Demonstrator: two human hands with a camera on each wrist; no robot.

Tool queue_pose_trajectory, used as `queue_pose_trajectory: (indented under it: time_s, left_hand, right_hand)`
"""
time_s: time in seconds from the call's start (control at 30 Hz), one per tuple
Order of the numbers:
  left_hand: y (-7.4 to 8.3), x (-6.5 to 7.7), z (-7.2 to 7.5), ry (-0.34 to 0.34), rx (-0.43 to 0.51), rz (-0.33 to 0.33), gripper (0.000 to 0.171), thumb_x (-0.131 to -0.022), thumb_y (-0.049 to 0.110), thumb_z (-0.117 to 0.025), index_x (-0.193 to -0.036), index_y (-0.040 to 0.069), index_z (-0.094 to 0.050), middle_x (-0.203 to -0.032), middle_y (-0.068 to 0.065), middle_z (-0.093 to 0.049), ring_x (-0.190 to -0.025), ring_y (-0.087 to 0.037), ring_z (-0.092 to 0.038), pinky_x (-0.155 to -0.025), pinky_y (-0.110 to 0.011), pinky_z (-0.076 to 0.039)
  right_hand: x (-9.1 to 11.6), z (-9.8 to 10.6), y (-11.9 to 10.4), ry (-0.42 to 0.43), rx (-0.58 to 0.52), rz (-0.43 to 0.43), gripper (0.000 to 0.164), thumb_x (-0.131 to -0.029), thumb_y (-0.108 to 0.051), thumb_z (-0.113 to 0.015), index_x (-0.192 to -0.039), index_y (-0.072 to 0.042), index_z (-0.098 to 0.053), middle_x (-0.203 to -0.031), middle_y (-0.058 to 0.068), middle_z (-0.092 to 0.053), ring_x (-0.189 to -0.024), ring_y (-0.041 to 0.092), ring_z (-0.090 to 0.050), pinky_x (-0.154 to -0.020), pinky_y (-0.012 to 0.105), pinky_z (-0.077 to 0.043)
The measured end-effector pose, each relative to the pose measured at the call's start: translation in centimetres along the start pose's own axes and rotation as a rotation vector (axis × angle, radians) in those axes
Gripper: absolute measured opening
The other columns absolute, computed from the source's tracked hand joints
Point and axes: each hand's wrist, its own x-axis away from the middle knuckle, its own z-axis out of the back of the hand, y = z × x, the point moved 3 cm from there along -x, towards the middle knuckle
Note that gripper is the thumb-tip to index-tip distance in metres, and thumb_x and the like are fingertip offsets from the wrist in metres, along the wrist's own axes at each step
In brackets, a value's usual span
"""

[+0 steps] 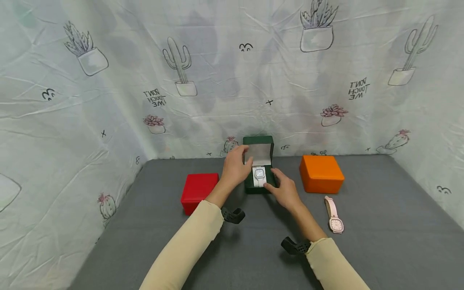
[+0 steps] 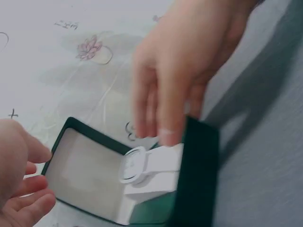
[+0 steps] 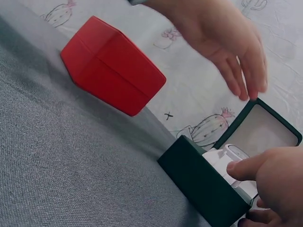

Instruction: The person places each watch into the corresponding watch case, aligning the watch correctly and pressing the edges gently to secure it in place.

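Note:
An open green watch box (image 1: 258, 190) stands at the back of the table, its lid (image 1: 259, 140) upright. Inside, a white watch (image 1: 259, 173) is wrapped round a white cushion (image 3: 219, 161). My left hand (image 1: 236, 166) is at the lid's left edge, fingers loosely extended, holding nothing. With my right hand (image 1: 286, 192) I hold the box's right side: the thumb lies over the front rim by the cushion, the other fingers along the outer wall. Part of those fingers is hidden in the right wrist view.
A closed red box (image 1: 198, 189) stands left of the green one, close to my left forearm. To the right are a closed orange box (image 1: 322, 174) and, in front of it, a pink watch (image 1: 335, 224) on the grey table (image 1: 384, 241). A patterned cloth (image 1: 224, 80) hangs behind.

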Motion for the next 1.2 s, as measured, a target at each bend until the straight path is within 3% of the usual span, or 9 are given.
queue_pose_trajectory:
  time_s: [0.1, 0.2, 0.43, 0.63, 0.93, 1.2]
  left_hand:
    - [-0.3, -1.2, 0.6, 0.049, -0.011, 0.013, 0.038, -0.095, 0.018, -0.061, -0.13, 0.005, -0.055, -0.124, -0.014, -0.058, -0.107, -0.028, -0.058, -0.089, -0.043, -0.051]
    - [-0.7, -2.3, 1.0, 0.051, -0.01, 0.025, 0.04, -0.095, 0.018, -0.061, -0.132, 0.005, -0.054, -0.13, -0.015, -0.053, -0.109, -0.028, -0.057, -0.089, -0.043, -0.05]
    - [-2.1, -4.2, 1.2, -0.069, 0.012, 0.073, 0.043, -0.094, 0.018, -0.062, -0.135, 0.008, -0.053, -0.135, -0.012, -0.052, -0.117, -0.03, -0.054, -0.095, -0.045, -0.048]
    - [-2.9, -4.5, 1.3, -0.095, 0.071, 0.097, 0.041, -0.094, 0.018, -0.063, -0.134, 0.01, -0.056, -0.132, -0.011, -0.055, -0.12, -0.028, -0.055, -0.097, -0.043, -0.048]
    - [-2.9, -4.4, 1.1, -0.095, 0.224, 0.093, 0.04, -0.092, 0.018, -0.066, -0.13, 0.008, -0.058, -0.132, -0.011, -0.055, -0.12, -0.029, -0.058, -0.095, -0.042, -0.051]
    - [-2.9, -3.8, 0.2, -0.097, 0.366, 0.164, 0.037, -0.089, 0.018, -0.07, -0.124, 0.011, -0.061, -0.128, -0.006, -0.057, -0.12, -0.026, -0.055, -0.096, -0.044, -0.05]
  right_hand:
    - [-0.1, -0.1, 0.4, -0.026, 0.023, -0.029, 0.066, -0.089, -0.026, -0.069, -0.143, 0.0, -0.042, -0.14, 0.026, -0.05, -0.126, 0.042, -0.052, -0.104, 0.053, -0.043]
    - [-0.1, -0.2, 0.7, -0.045, 0.028, -0.059, 0.067, -0.09, -0.027, -0.068, -0.144, 0.001, -0.04, -0.14, 0.026, -0.05, -0.127, 0.043, -0.05, -0.106, 0.055, -0.04]
    - [-0.1, -0.8, 0.7, -0.062, 0.035, -0.09, 0.067, -0.09, -0.028, -0.068, -0.145, -0.001, -0.041, -0.143, 0.026, -0.047, -0.131, 0.045, -0.045, -0.109, 0.056, -0.036]
    - [-0.2, -1.2, 0.4, -0.072, 0.016, -0.095, 0.068, -0.09, -0.029, -0.069, -0.145, -0.002, -0.041, -0.144, 0.025, -0.046, -0.132, 0.045, -0.044, -0.11, 0.057, -0.035]
    - [-0.4, -0.5, 0.3, -0.051, 0.022, -0.096, 0.066, -0.09, -0.028, -0.069, -0.145, -0.001, -0.042, -0.143, 0.026, -0.047, -0.131, 0.045, -0.044, -0.109, 0.057, -0.036]
    - [-0.4, -0.2, 1.0, -0.048, 0.019, -0.101, 0.066, -0.09, -0.027, -0.068, -0.144, -0.001, -0.042, -0.143, 0.026, -0.047, -0.132, 0.044, -0.045, -0.109, 0.056, -0.036]
